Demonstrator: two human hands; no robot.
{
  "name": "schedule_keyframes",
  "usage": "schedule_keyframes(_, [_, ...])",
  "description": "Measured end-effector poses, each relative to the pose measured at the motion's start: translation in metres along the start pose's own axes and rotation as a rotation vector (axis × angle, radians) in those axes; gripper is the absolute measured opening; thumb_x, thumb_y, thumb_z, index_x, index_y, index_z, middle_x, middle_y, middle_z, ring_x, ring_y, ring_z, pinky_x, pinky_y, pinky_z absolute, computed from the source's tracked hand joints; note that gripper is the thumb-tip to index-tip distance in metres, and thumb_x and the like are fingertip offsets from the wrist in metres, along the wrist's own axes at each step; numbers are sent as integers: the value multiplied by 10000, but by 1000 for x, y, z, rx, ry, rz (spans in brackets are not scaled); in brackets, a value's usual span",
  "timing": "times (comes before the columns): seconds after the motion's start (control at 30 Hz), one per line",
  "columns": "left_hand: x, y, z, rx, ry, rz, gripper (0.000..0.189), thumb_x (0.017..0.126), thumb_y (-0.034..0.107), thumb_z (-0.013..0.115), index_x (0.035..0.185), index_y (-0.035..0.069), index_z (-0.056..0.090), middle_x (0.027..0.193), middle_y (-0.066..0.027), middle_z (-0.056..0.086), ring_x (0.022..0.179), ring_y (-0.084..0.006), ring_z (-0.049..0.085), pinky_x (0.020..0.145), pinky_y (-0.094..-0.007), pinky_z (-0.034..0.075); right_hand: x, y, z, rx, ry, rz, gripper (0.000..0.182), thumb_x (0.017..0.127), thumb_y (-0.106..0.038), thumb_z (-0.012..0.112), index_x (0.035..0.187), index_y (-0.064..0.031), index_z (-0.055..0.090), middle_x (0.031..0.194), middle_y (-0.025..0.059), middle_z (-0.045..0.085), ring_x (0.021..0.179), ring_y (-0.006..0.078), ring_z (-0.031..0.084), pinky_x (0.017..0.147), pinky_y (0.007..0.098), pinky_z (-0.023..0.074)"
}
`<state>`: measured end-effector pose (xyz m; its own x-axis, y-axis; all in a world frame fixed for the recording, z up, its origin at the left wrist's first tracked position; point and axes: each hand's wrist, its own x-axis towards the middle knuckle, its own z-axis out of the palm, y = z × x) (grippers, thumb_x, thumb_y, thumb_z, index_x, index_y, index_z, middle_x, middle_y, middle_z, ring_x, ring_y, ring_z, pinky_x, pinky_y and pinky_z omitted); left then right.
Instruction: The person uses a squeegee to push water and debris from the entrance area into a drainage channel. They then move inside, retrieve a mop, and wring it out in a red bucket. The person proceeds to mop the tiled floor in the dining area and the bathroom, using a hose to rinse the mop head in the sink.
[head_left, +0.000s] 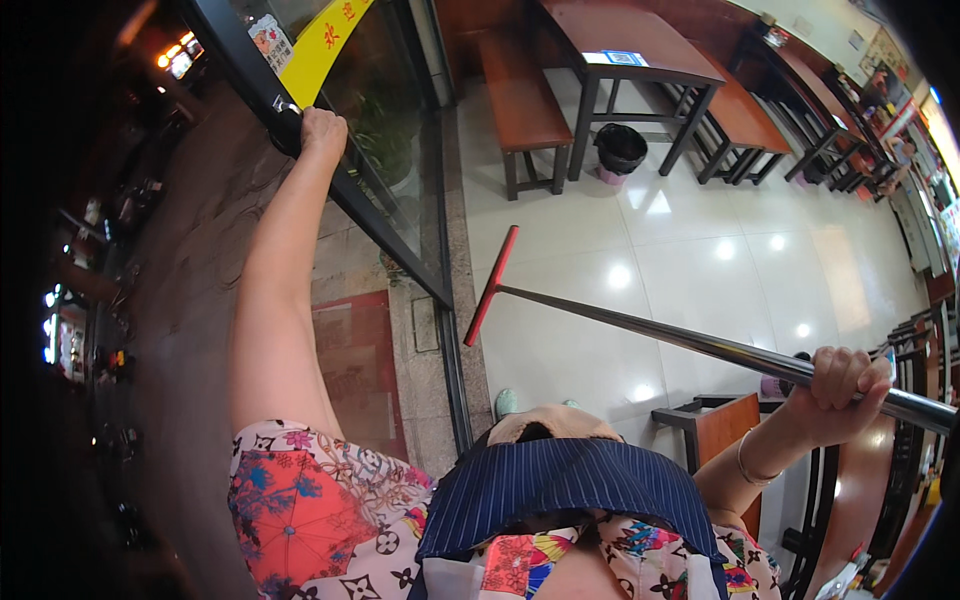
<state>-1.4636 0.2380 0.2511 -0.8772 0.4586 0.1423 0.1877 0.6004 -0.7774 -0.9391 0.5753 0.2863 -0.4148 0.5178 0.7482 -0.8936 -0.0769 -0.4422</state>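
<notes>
My left hand (323, 133) is at the upper left, on the edge of a black-framed glass door (382, 225), beside its metal lock or handle fitting (285, 109). A yellow sticker (322, 45) with red writing is on the glass. My right hand (847, 390), a bracelet at its wrist, is closed round the metal pole (675, 337) of a floor squeegee. The squeegee's red head (492, 285) is over the pale tiles just inside the threshold. A dark blue striped apron (570, 480) covers my front.
Beyond the tiled floor (697, 262) stand a wooden table (637, 30), a bench (525, 97) and a bin with a black bag (621, 150). More tables line the right. A wooden stool (724, 427) is near my right arm. Outside the door lies a red mat (356, 360) on dark paving.
</notes>
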Motion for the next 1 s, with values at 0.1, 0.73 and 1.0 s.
schedule_keyframes(0.1, [-9, -12, 9, -6, 70, -16, 106, 758, 170, 548, 813, 153, 637, 808, -55, 640, 823, -215, 614, 730, -353, 423, 13, 4, -14, -3, 56, -5, 234, 897, -220, 476, 705, -86, 464, 443, -29, 346, 334, 37, 266, 340, 171, 245])
schedule_keyframes(0.73, [-203, -8, -65, -247, 380, -169, 56, 682, 117, 544, 630, 127, 562, 662, -39, 559, 746, -199, 546, 737, -320, 378, 123, 78, -63, -9, 186, 96, 288, 862, -254, 491, 629, -86, 470, 463, -38, 210, 406, 73, 187, 424, 222, 188])
schedule_keyframes(1.0, [-327, -3, -95, -151, 292, -287, 100, 714, 181, 576, 650, 120, 529, 673, -22, 516, 739, -161, 520, 747, -293, 368, 131, 102, -58, -82, 269, 112, 320, 771, -171, 554, 518, -127, 362, 464, -16, 230, 433, 117, 246, 465, 267, 238])
